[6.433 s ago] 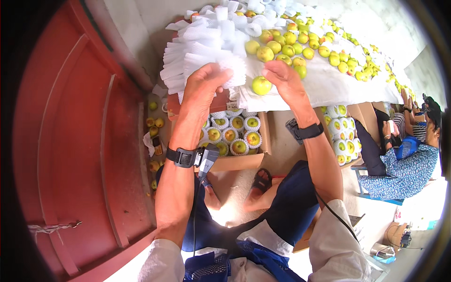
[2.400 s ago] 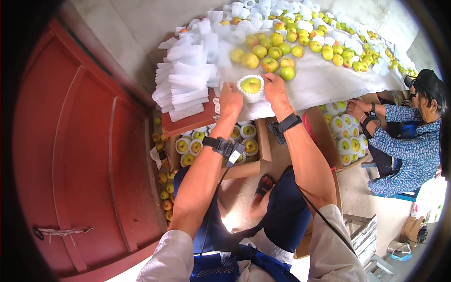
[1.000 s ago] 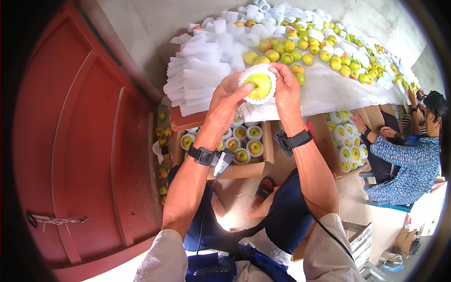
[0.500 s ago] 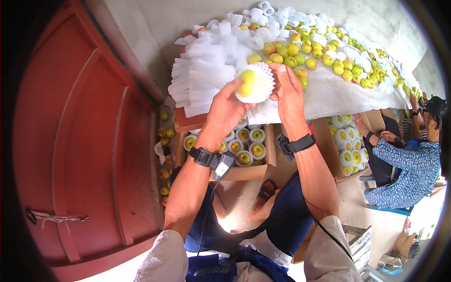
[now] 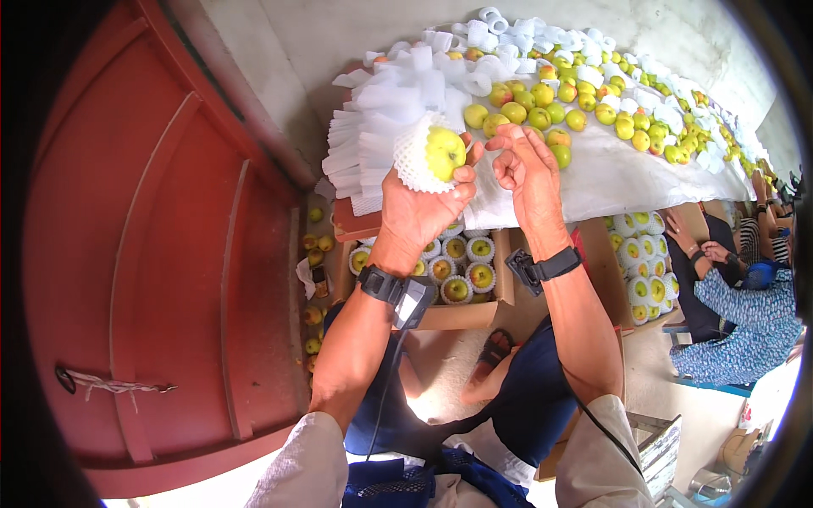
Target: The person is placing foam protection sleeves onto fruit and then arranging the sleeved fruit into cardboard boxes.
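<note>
A green-yellow apple (image 5: 445, 152) in a white foam net sleeve (image 5: 412, 154) is held up in my left hand (image 5: 417, 207), whose fingers wrap round it from below. The sleeve covers the apple's left side; the right side with the stem hollow shows bare. Just right of it, my right hand (image 5: 533, 173) is apart from the apple, its fingers partly bent and separated with nothing between them. Beyond my hands, loose apples (image 5: 514, 112) lie on a white cloth (image 5: 584, 182). A stack of flat foam sleeves (image 5: 364, 140) rises behind my left hand.
Below the cloth stands a cardboard box (image 5: 457, 317) with sleeved apples; another box (image 5: 603, 267) of them is to the right. A co-worker (image 5: 745, 313) in blue patterned clothing sits beside it. A red door (image 5: 152, 254) fills the left. Loose apples (image 5: 313, 317) lie by the wall.
My right hand has let go of the sleeved apple and drawn to the right. My left hand now holds it alone, turned so its bare side faces right. The whole view has shifted slightly.
</note>
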